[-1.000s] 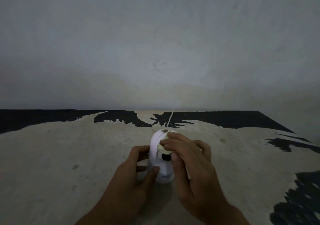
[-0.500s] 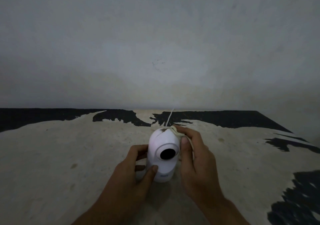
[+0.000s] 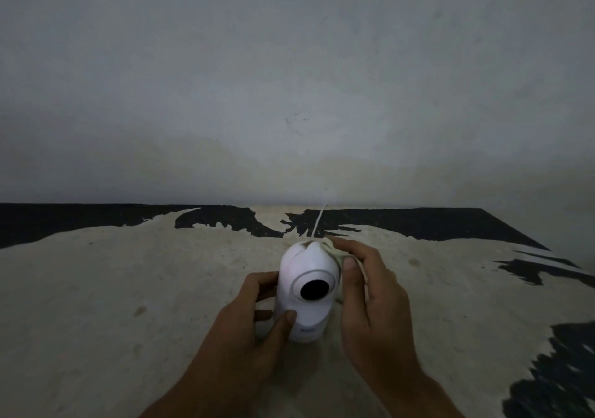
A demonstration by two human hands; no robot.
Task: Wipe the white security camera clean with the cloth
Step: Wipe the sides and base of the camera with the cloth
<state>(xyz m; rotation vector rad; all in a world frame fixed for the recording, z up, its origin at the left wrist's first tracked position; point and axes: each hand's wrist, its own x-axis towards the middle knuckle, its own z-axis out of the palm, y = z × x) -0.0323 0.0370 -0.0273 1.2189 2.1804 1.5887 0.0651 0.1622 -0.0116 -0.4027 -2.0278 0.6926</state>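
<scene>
Worn counter (image 3: 128,289), grey wall; left hand (image 3: 254,330) grips security camera (image 3: 306,292) steady, right hand (image 3: 373,298) pinches cloth (image 3: 335,250) against its top.

The security camera (image 3: 306,292) is white with a round black lens (image 3: 314,289) ringed in pale grey and a faint blue mark low on its base. The cloth (image 3: 335,250) is pale cream, and a thin white cable (image 3: 318,221) shows behind. The tabletop (image 3: 128,289) is mottled beige with jagged black patches, under a plain grey wall (image 3: 289,79).
</scene>
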